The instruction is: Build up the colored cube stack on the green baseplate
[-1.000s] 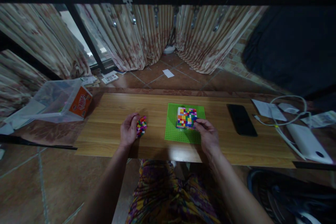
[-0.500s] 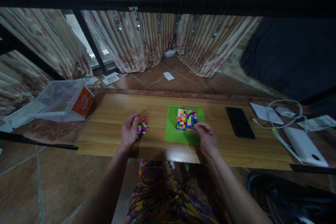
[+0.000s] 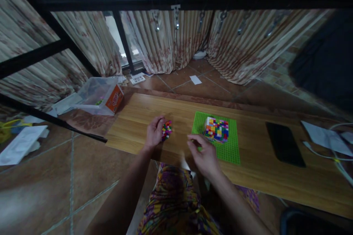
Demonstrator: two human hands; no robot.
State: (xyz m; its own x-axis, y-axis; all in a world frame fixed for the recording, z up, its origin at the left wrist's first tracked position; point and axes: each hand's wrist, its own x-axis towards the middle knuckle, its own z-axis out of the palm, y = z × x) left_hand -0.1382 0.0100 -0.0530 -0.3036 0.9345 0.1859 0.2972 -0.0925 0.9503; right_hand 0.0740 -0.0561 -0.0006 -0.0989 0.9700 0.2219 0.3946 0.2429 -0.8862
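The orange box [image 3: 114, 98] bears print too blurred to read.

Striped curtains [image 3: 176, 40], tiled floor [image 3: 55, 176]

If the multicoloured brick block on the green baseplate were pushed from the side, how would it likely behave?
The brick block looks rigid, built of small studded bricks, so it probably would not flex. Seated on the green baseplate, it would likely drag the thin plate across the wooden table rather than tip. Single bricks may pop off.

a low wooden table [image 3: 176, 112] carries a green baseplate [image 3: 228, 150] near its middle, a small cluster of coloured bricks [image 3: 166, 130] to the left, a black phone [image 3: 285, 147], papers [image 3: 321, 136].
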